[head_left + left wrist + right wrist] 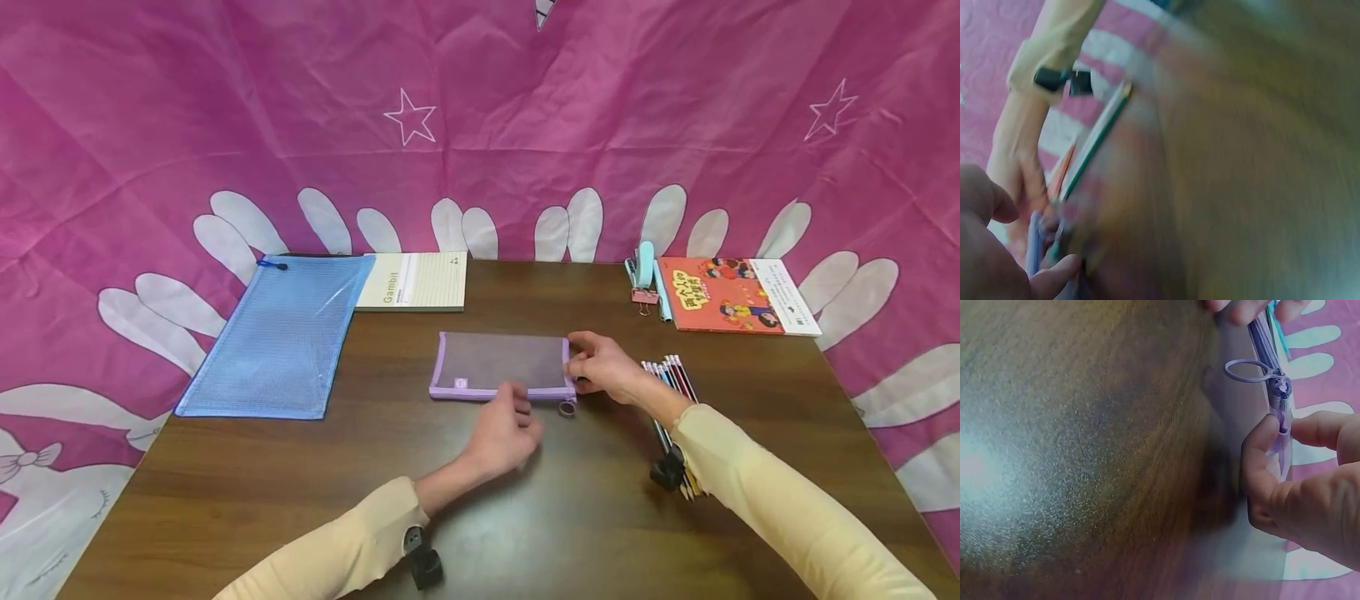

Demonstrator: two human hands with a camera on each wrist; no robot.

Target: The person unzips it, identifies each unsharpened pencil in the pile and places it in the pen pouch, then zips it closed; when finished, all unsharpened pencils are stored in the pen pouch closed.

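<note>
A purple mesh zipper pouch (510,362) lies flat on the wooden table, its zipper edge toward me. At its right end, my right hand (607,367) pinches the corner between thumb and fingers. The right wrist view shows the zipper end (1280,394) beside these fingers, with a ring pull (1244,370) hanging off it. My left hand (504,429) hovers over the pouch's front edge, fingers loosely bent. In the blurred left wrist view, its fingers stand apart around the purple edge (1033,244) without visibly gripping it.
Several pencils (681,379) lie partly under my right forearm. A blue mesh bag (270,342) overlaps a notebook (420,283) at left. Toward the back right are a light-blue stapler (644,265), a pink binder clip (643,296), a pen (663,292) and a red book (720,292).
</note>
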